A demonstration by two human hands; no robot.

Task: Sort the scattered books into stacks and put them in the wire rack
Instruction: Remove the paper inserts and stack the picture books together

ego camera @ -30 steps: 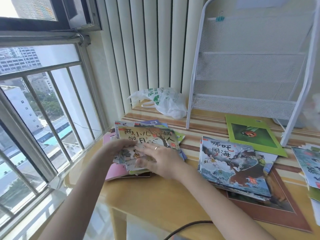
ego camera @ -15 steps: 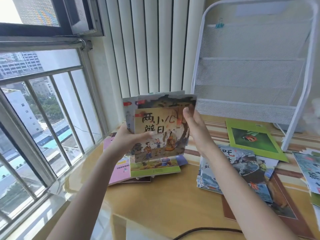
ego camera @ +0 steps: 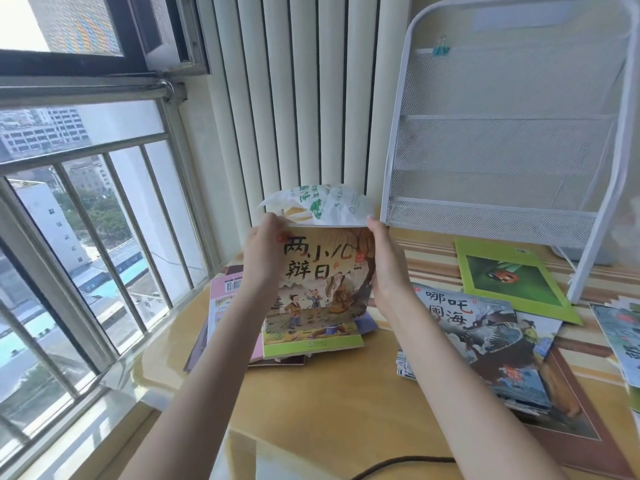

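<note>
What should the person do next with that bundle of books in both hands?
Probably carry the stack of books, gripped by the left hand and right hand, rightward into the wire rack: its mesh shelves look empty and the stack's edges already look squared.

Worktop (ego camera: 311,403): yellowish wood, glossy, striped cloth over its far right part. Lying on it: pink book pile (ego camera: 225,306) under and just left of the left fingers; dragon-cover stack (ego camera: 485,344) just right of and below the right fingers, sitting on a brown-bordered sheet (ego camera: 571,410). Green ladybird book (ego camera: 512,278) flat, further right. White wire rack (ego camera: 502,161) stands upright beyond the right fingers, feet on the cloth. White plastic bag (ego camera: 322,202) right behind both fingertips. More books (ego camera: 623,337) at far right edge.
</note>
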